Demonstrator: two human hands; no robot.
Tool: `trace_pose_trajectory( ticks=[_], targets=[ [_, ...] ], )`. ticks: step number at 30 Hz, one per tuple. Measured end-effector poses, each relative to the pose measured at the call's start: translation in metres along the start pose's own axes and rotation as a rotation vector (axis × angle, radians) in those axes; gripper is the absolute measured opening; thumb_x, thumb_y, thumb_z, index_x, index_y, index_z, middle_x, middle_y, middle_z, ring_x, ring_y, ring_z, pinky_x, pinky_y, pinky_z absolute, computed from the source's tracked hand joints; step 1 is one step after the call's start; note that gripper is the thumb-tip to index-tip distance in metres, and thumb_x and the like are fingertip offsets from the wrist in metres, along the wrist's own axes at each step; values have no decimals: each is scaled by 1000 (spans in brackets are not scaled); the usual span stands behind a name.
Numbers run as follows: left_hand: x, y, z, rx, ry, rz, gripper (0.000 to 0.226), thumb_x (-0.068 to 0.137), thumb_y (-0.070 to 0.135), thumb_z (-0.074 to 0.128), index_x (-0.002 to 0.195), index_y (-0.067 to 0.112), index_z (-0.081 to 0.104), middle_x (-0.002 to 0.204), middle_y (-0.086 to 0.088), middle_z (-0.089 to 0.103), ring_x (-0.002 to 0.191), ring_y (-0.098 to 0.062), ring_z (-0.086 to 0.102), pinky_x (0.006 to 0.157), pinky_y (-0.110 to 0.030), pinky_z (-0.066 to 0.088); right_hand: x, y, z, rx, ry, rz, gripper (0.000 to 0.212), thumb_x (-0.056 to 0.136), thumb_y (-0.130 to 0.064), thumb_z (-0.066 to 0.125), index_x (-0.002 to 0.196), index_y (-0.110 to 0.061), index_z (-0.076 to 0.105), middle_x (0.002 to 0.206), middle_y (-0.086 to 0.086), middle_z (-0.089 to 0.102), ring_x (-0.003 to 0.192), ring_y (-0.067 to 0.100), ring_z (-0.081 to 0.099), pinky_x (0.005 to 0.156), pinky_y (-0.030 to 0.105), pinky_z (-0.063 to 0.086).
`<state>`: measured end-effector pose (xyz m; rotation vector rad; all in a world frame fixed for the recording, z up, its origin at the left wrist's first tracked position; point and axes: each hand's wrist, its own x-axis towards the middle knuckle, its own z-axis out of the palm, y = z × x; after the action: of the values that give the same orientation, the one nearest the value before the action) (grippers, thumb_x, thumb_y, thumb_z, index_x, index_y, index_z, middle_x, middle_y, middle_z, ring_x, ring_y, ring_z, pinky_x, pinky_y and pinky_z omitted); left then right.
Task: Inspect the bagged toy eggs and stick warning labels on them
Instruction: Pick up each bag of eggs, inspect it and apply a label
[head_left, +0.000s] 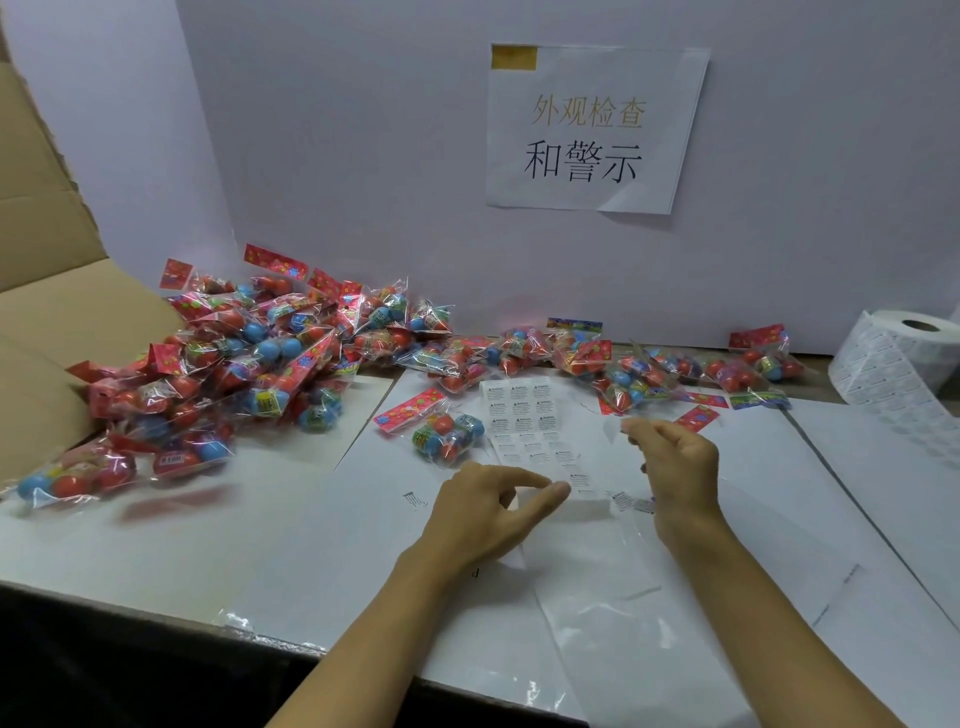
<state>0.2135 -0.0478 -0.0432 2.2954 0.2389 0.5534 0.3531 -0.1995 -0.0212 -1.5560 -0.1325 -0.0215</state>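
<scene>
A strip of white warning labels (524, 415) lies on the white table, running down toward my hands. My left hand (488, 512) presses the strip's near end with its fingertips. My right hand (675, 467) is raised just right of the strip, thumb and forefinger pinched on a small pale label (615, 427). One bag of toy eggs (441, 431) with a red header card lies alone just left of the strip. A big heap of bagged eggs (249, 364) covers the left side. Several more bags (649, 369) lie along the back wall.
An open cardboard box (47, 312) stands at the left edge. A roll of labels (898, 369) sits at the far right. A paper sign (592, 130) hangs on the white back wall. The table's front edge (156, 603) drops to darkness.
</scene>
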Motion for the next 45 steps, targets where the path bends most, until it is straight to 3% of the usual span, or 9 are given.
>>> trace_pose_trajectory(
  ticks=[3,6,15,22,30,36,39,42,45],
  targets=[
    [-4,4,1,162,49,80,63,81,82,49,108,34,81,83,32,63,60,15,51,57,-14,27,-1,3,3,-41,-10,-54,16,86,-22,77,73,-29,71,67,-14,70,71,7,62,53,14,44],
    [-4,5,2,233,152,168,59,85,78,51,102,30,82,67,2,72,52,-2,51,56,-17,32,-2,6,3,-87,-41,-150,19,87,-18,76,74,-31,71,77,-8,73,77,9,66,63,20,50],
    [0,4,0,60,134,95,65,91,71,34,68,22,70,60,8,57,57,-9,49,57,-31,38,-20,10,8,-330,-202,-475,19,83,-12,80,74,-26,71,80,-10,67,79,6,63,65,22,50],
    [-1,3,-1,-94,22,111,51,97,61,36,96,29,76,78,15,65,80,-15,63,74,-36,49,-39,8,18,-462,-382,-684,6,80,-12,84,79,-9,79,76,1,63,84,18,56,64,30,47],
    [3,-3,0,-176,66,89,55,94,64,43,118,27,76,92,21,71,81,-11,63,62,-9,36,-33,9,18,-260,-422,-331,5,86,-33,78,89,-33,75,98,-9,68,95,5,64,71,17,49],
    [5,-7,3,-111,18,82,50,93,66,48,116,32,75,95,11,71,84,-12,60,73,-31,50,-27,10,17,-160,-433,-167,4,85,-23,80,82,-23,79,85,-7,76,84,4,68,71,13,51],
    [9,-14,3,110,287,90,41,87,51,69,111,18,78,93,3,71,95,-17,58,81,-35,47,-26,10,18,-79,-347,-160,4,86,-21,79,82,-18,78,82,-8,75,80,3,67,65,9,49],
    [13,-25,-10,431,500,-137,49,83,32,80,129,21,71,133,-10,63,129,-37,46,100,-43,38,-27,8,17,-16,-325,-97,7,86,-30,78,90,-24,77,83,-14,76,79,-4,67,62,7,48],
    [13,-41,-24,481,349,-430,63,92,41,67,151,38,47,162,-8,35,151,-34,21,119,-46,23,-29,6,17,-24,-368,-59,19,89,-31,75,105,-38,67,80,-12,75,75,-1,69,64,13,50]
  ],
)
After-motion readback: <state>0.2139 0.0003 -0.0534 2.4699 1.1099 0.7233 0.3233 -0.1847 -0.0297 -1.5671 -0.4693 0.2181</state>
